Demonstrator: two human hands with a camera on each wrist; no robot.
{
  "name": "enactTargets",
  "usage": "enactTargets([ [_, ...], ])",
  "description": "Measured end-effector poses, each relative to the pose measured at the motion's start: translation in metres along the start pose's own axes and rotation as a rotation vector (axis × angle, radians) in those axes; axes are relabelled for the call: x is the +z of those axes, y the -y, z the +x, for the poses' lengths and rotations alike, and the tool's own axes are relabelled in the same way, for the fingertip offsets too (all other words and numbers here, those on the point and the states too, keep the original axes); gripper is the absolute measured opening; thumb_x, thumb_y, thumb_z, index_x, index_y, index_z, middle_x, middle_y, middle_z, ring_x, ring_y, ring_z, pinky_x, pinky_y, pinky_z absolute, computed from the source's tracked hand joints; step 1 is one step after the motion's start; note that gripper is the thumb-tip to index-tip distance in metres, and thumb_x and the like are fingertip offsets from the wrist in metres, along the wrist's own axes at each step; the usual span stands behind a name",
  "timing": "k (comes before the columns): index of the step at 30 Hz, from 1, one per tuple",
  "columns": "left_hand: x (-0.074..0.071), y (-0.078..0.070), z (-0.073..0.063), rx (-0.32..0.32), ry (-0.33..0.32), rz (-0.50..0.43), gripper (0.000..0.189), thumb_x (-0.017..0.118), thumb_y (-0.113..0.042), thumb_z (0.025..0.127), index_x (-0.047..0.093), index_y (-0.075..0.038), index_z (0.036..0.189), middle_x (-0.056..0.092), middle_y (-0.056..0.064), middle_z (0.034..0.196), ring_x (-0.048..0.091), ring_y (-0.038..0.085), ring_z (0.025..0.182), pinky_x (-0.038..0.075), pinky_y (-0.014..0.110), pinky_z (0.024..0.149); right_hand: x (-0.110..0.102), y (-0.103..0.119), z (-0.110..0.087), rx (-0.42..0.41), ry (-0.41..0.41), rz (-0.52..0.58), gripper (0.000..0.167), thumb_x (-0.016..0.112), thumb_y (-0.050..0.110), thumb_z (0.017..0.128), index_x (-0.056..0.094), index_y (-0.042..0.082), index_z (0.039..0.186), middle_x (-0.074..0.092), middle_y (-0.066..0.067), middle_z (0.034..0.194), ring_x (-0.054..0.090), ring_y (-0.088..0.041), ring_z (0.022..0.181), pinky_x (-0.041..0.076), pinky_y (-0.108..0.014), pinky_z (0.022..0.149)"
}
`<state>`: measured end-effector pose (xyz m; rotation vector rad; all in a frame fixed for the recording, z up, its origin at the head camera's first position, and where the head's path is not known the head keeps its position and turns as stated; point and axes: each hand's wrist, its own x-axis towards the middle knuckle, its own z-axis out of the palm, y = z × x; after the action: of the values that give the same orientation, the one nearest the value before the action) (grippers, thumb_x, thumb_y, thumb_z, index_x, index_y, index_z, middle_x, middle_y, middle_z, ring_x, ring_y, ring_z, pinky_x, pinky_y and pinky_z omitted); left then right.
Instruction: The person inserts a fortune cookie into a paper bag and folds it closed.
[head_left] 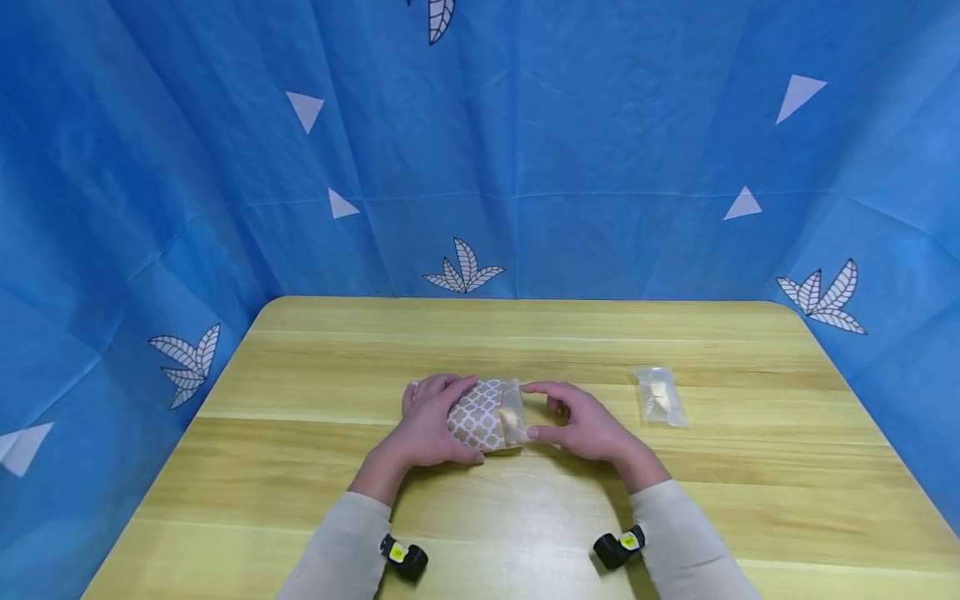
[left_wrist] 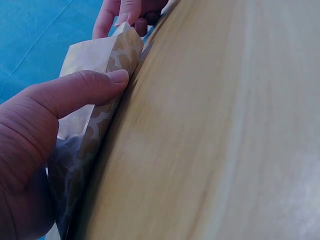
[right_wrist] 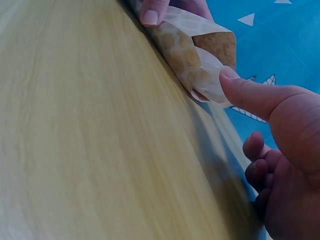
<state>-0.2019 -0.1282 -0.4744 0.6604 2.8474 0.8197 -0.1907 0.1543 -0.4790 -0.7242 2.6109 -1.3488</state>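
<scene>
A tan paper bag (head_left: 476,417) with a white lattice pattern lies on the table, its mouth facing right. My left hand (head_left: 429,423) grips the bag from the left, thumb (left_wrist: 95,85) along the near side and fingers over the far side. From the bag's mouth sticks out a clear plastic packet (head_left: 513,414) with something pale inside. At its outer end is my right hand (head_left: 583,421), index finger and thumb extended at the packet's two corners. In the right wrist view the thumb (right_wrist: 245,90) touches the packet while the other fingers curl loosely below.
A second clear packet (head_left: 662,397) with a pale piece inside lies on the wooden table (head_left: 300,358), right of my right hand. A blue curtain (head_left: 600,150) hangs behind and at both sides of the table.
</scene>
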Motion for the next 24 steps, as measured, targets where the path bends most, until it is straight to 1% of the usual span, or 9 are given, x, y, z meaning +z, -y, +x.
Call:
enactTargets([
  [6, 0.000, 0.000, 0.001, -0.007, 0.006, -0.006, 0.115, 0.091, -0.055, 0.054, 0.041, -0.026, 0.154, 0.043, 0.003, 0.144, 0.030, 0.024, 0.136, 0.003, 0.057, 0.113, 0.005, 0.003, 0.004, 0.002, -0.011, -0.042, 0.062, 0.082, 0.031, 0.084, 0.060, 0.016, 0.139, 0.055, -0.003, 0.089, 0.050, -0.020, 0.082, 0.044, -0.038, 0.073],
  [13, 0.000, 0.001, 0.001, -0.001, 0.005, -0.007, 0.115, 0.090, -0.055, 0.055, 0.040, -0.025, 0.154, 0.042, 0.003, 0.145, 0.030, 0.024, 0.137, 0.003, 0.057, 0.113, 0.011, 0.008, 0.008, -0.006, -0.021, -0.076, 0.062, 0.083, 0.034, 0.082, 0.061, 0.019, 0.138, 0.056, 0.001, 0.089, 0.052, -0.018, 0.083, 0.045, -0.038, 0.074],
  [20, 0.000, 0.000, -0.001, -0.011, 0.004, -0.015, 0.115, 0.091, -0.054, 0.055, 0.040, -0.026, 0.154, 0.043, 0.002, 0.144, 0.029, 0.024, 0.137, 0.002, 0.057, 0.113, 0.013, 0.008, 0.009, 0.014, -0.026, -0.037, 0.063, 0.084, 0.033, 0.082, 0.061, 0.019, 0.138, 0.057, 0.000, 0.091, 0.052, -0.019, 0.086, 0.045, -0.039, 0.076],
  [24, 0.000, -0.001, -0.001, -0.006, 0.000, 0.000, 0.114, 0.091, -0.054, 0.056, 0.041, -0.026, 0.154, 0.042, 0.003, 0.144, 0.029, 0.025, 0.137, 0.003, 0.058, 0.113, 0.014, 0.006, 0.009, -0.003, -0.038, -0.064, 0.063, 0.084, 0.033, 0.081, 0.061, 0.017, 0.138, 0.056, 0.000, 0.090, 0.052, -0.018, 0.084, 0.046, -0.039, 0.075],
])
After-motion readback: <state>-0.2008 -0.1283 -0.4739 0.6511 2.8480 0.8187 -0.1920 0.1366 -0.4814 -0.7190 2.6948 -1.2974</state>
